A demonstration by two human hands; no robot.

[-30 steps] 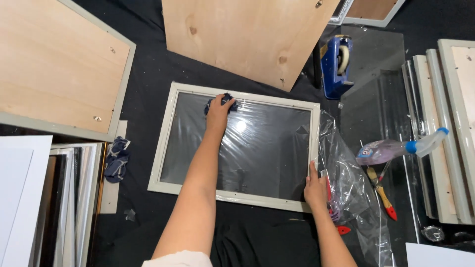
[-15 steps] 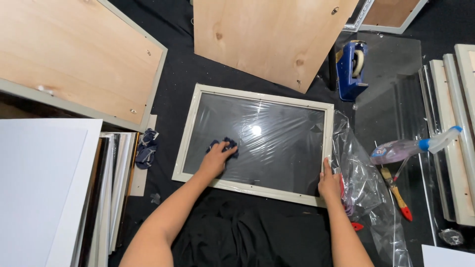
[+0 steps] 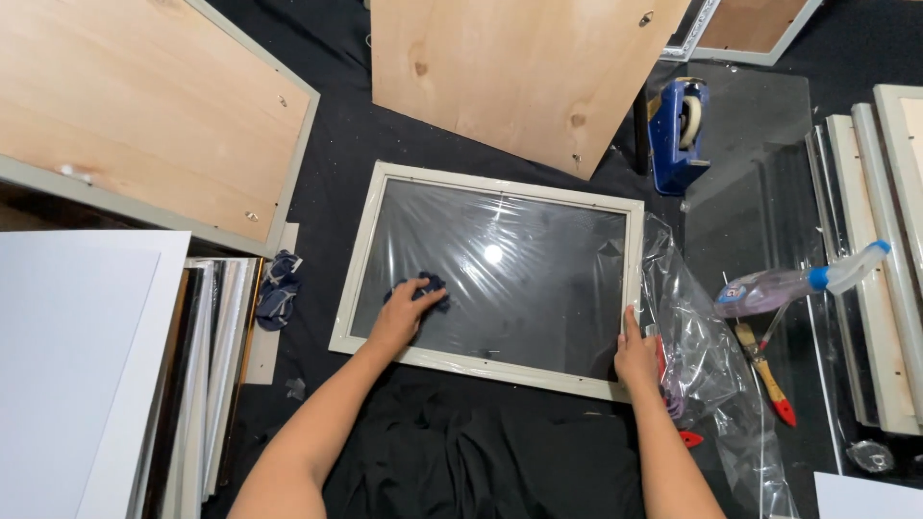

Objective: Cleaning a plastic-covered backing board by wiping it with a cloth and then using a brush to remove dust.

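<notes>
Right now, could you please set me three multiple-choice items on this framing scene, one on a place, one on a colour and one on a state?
1. Where does the left hand press the dark blue cloth?
A. on the glass near the frame's lower left corner
B. on the plywood board
C. on the spray bottle

2. What colour is the tape dispenser?
A. red
B. blue
C. white

3. How does the right hand stand with the picture frame?
A. lifted well clear of it
B. resting on its lower right corner
C. flat on the middle of the glass

Answers: 1 A, the cloth sits under the fingers on the glass by that corner. 2 B, its body by the plywood board is plainly blue. 3 B, the fingers lie on the pale frame edge beside the clear plastic bag.
</notes>
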